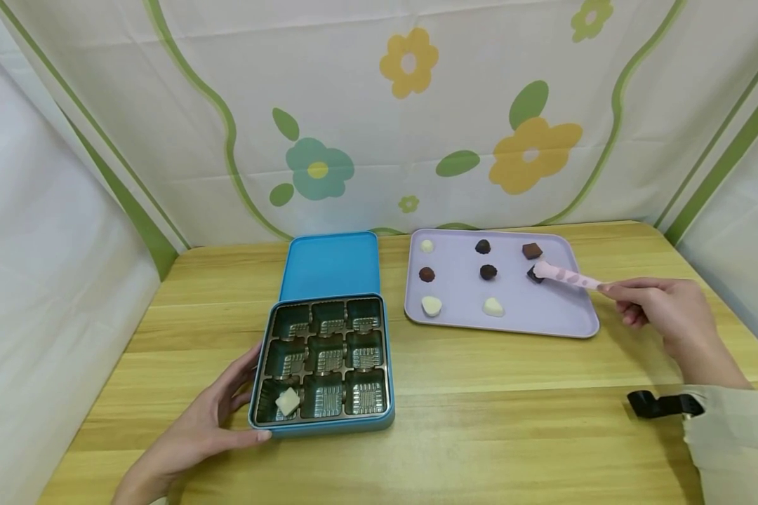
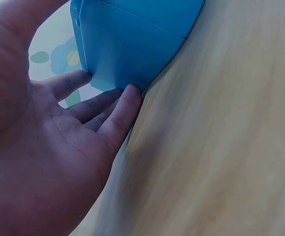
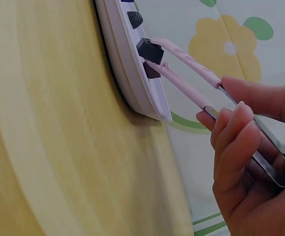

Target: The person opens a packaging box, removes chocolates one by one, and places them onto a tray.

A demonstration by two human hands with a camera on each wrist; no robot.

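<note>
My right hand [image 1: 676, 312] holds pink-tipped tongs [image 1: 568, 276], their metal arms squeezed between thumb and fingers in the right wrist view. The tongs' tips are at a dark square chocolate [image 3: 150, 50], one on either side, over the lilac tray [image 1: 455, 319]. A brown square chocolate [image 1: 532, 250] lies just behind it. At the left, the fingers of my left hand [image 1: 196, 428] touch the side of a blue tin [image 1: 328, 426], with the thumb at its front left corner. Inside, a white square chocolate [image 1: 287, 402] sits tilted in the front left compartment of the divided insert [image 1: 304, 374].
Other chocolates stand on the tray, among them a white one [image 1: 431, 306], a dark one [image 1: 488, 271] and a brown one [image 1: 427, 273]. A blue lid [image 1: 333, 266] lies behind the tin. A floral cloth [image 1: 366, 105] hangs behind the wooden table [image 1: 480, 407].
</note>
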